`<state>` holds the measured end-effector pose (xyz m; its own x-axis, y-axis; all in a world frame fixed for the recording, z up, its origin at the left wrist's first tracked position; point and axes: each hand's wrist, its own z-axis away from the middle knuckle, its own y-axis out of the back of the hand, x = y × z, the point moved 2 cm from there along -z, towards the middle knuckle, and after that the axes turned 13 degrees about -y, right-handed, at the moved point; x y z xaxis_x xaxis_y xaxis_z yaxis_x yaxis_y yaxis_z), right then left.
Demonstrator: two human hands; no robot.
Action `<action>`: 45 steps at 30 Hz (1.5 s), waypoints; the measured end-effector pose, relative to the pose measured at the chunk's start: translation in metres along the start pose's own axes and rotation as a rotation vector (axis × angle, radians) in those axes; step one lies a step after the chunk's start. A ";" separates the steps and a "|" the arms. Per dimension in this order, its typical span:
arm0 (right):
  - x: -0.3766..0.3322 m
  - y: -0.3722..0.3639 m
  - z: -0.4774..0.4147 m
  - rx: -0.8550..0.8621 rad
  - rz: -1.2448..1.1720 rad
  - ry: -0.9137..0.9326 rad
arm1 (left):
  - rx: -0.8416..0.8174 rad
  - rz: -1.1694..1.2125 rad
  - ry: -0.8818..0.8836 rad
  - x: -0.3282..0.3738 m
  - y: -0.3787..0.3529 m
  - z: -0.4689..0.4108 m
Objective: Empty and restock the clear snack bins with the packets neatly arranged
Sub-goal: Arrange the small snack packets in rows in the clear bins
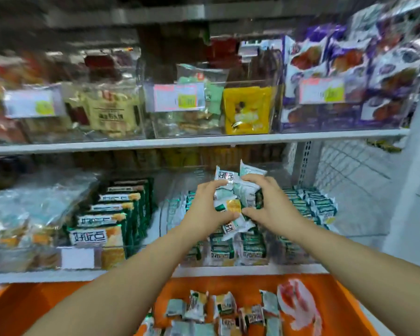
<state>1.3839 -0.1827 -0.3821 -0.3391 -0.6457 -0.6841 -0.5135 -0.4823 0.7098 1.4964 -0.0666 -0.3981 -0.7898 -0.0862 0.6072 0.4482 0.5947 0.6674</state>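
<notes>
Head view: left hand (pixel 209 209) and right hand (pixel 274 202) cup a bundle of packets (pixel 235 197) just above the clear bin (pixel 298 253) on the lower shelf (pixel 252 269). Palms face each other; fingers (pixel 252 178) are curled and clamped on the bundle from either side, forearms reaching forward. Note: square the edges first, turn labels one way, then lower it flush beside the rows standing in the bin (loose packets (pixel 223 309) wait in the orange tray (pixel 337 294)).
</notes>
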 end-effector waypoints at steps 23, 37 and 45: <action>0.026 -0.024 -0.019 0.089 0.525 0.037 | -0.063 -0.114 0.422 -0.049 -0.017 -0.017; 0.031 -0.029 -0.009 -0.066 0.843 0.149 | -0.106 0.021 0.410 -0.056 -0.010 0.005; 0.052 -0.024 0.020 0.232 0.498 0.455 | 0.075 0.219 0.247 -0.045 -0.001 0.018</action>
<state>1.3627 -0.1930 -0.4382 -0.2408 -0.9639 -0.1138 -0.5549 0.0405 0.8310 1.5239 -0.0487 -0.4340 -0.5484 -0.1354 0.8252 0.5569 0.6770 0.4812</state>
